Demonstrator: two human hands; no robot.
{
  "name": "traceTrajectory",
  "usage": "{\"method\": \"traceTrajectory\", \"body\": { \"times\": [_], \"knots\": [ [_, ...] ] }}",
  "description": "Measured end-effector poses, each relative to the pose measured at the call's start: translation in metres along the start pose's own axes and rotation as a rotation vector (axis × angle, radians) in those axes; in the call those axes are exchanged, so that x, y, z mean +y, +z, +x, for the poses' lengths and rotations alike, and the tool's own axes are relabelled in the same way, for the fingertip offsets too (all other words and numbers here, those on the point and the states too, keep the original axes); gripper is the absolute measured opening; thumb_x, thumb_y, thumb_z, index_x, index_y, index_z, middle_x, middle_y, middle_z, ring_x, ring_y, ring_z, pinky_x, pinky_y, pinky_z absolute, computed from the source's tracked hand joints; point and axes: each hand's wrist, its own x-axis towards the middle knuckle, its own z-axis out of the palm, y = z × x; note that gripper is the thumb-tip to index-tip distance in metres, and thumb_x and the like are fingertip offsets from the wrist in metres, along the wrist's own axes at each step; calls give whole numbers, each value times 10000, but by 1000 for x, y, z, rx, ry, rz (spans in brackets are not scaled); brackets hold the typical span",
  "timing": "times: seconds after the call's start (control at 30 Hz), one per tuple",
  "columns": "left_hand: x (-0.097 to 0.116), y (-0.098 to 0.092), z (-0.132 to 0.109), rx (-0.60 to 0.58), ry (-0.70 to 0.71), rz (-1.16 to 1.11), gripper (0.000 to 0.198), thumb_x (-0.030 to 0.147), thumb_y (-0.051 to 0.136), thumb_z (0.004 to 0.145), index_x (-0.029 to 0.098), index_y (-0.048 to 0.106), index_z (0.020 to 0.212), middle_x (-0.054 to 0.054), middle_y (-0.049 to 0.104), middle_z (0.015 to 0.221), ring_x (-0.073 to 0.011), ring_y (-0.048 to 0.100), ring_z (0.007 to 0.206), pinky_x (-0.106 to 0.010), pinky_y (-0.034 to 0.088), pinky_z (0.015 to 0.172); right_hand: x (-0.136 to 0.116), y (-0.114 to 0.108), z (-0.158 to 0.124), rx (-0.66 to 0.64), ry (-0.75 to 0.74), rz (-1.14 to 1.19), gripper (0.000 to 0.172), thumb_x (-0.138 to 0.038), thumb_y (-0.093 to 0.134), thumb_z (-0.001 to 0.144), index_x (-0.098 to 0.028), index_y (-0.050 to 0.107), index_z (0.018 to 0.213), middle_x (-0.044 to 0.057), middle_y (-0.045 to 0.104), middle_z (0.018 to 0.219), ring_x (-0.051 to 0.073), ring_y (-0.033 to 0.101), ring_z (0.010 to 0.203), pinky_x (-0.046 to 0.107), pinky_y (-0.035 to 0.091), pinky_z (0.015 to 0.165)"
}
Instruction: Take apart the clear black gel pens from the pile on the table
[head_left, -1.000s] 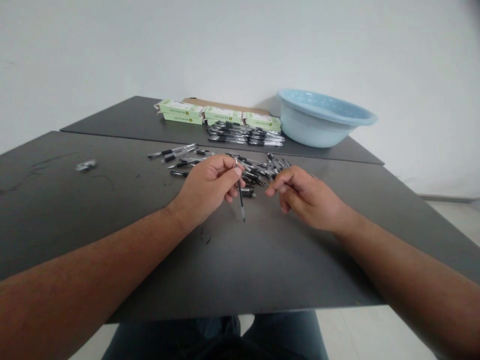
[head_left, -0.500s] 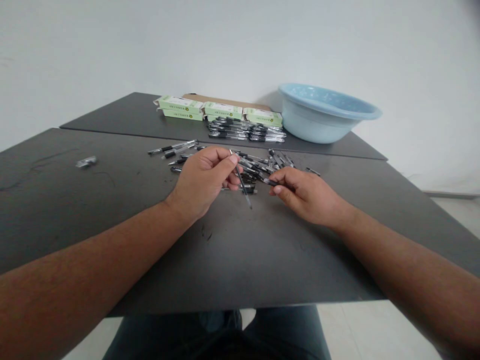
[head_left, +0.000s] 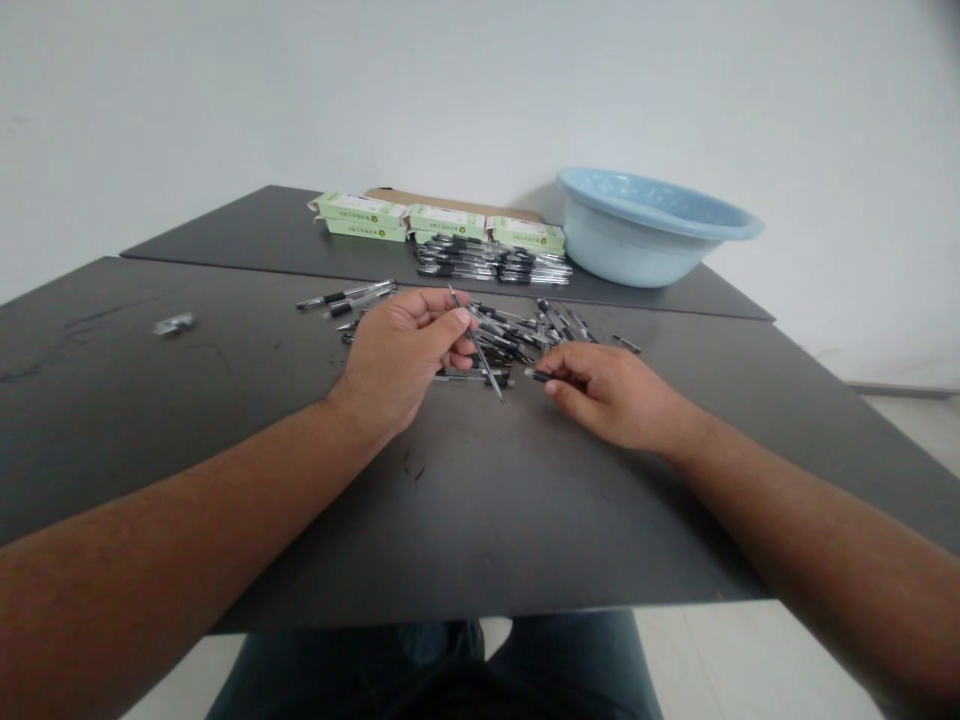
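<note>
My left hand (head_left: 401,350) pinches a thin pen refill (head_left: 484,355) between thumb and fingertips. It slants down to the right, its lower end in the air above the table. Level with it on the right, my right hand (head_left: 607,390) is closed around a pen barrel (head_left: 538,375). Only the barrel's dark front end shows; the rest is inside my fingers. Behind and between both hands lies a loose pile of clear and black pens (head_left: 510,335), partly covered by my left hand. A few more pens (head_left: 349,293) lie to its left.
Neat stacks of pens (head_left: 491,262) lie before several green-and-white boxes (head_left: 367,220) on the far tabletop. A light blue basin (head_left: 645,240) stands at the back right. A small crumpled clear thing (head_left: 174,323) rests on the dark table (head_left: 480,530) at left.
The refill in my left hand has shifted slightly upward and left, with more of its top end showing. My right hand has tilted a little, and the barrel's end now lies apart from the pile.
</note>
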Motion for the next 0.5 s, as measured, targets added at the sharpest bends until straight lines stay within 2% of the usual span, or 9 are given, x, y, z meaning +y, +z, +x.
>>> {"method": "traceTrajectory", "body": {
  "times": [0.2,0.5],
  "knots": [
    [1,1,0,46,4,-62,183,140,659,817,190,556,960,-12,686,828,-108,642,615,-219,565,525,-1,0,-1,-17,32,11,126,-226,589,901,-209,634,1017,1,679,807,153,607,703,263,413,653],
    [3,1,0,72,-6,-79,95,214,634,877,200,553,925,-15,687,837,-113,664,643,-227,570,544,1,1,-3,-15,34,16,114,-238,591,901,-219,630,1007,-4,682,794,148,603,679,262,406,637]
  ]
}}
